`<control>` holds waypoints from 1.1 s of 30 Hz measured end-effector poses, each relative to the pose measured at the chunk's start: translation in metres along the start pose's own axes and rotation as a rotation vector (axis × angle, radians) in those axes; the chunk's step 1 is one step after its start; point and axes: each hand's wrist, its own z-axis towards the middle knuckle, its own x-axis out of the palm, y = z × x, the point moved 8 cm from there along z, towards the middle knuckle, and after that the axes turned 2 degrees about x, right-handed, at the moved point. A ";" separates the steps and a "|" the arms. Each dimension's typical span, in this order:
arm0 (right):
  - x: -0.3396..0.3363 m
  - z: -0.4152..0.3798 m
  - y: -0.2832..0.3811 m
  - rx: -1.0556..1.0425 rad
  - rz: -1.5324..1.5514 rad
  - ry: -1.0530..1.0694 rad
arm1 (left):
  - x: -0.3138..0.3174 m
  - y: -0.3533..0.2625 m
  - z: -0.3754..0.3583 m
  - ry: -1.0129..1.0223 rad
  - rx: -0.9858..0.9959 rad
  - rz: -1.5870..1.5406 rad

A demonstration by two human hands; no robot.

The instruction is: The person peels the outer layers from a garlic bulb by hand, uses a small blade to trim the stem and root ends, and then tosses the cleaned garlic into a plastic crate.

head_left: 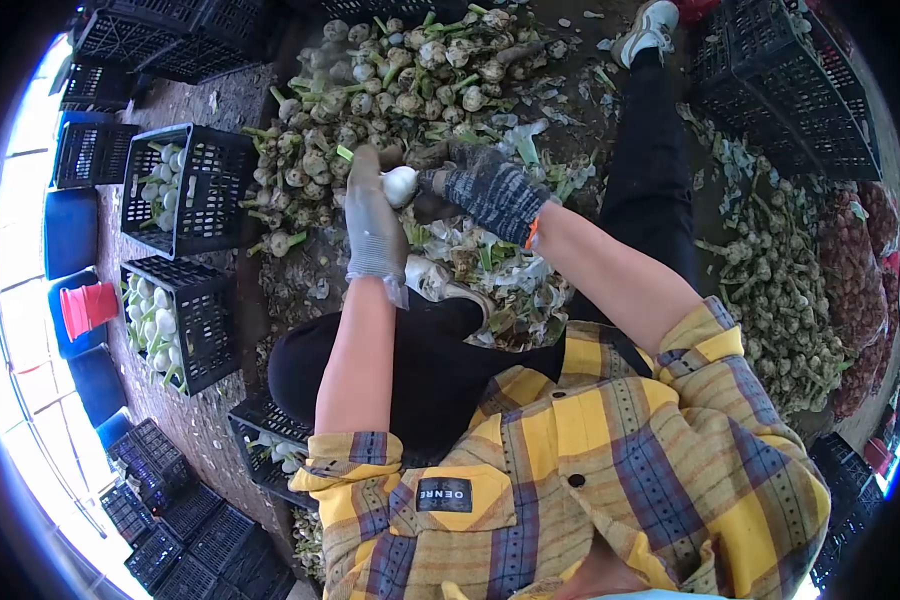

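A peeled white garlic bulb [400, 186] is in my left hand [374, 215], which wears a pale, dirt-stained glove. A short green stem end [345, 153] shows at the upper left of that hand. My right hand [490, 192], in a dark speckled knit glove, is closed at the bulb's right side, its fingertips against or very near it. Whatever its curled fingers hold is hidden. Past both hands lies a heap of untrimmed garlic [400, 95] with stalks. Beneath them, peeled skins and leaf scraps [510, 265] cover the ground.
To the left stand black crates, one holding some white bulbs [185, 190] and another fuller [205, 325]. A red bucket [88, 308] is farther left. More garlic [785, 290] and red mesh sacks [860, 270] lie right, below stacked crates [785, 90]. My outstretched leg [648, 160] borders the right.
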 end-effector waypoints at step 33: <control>-0.077 -0.038 -0.077 0.032 -1.253 0.156 | -0.014 0.103 0.014 -0.091 -0.648 -0.260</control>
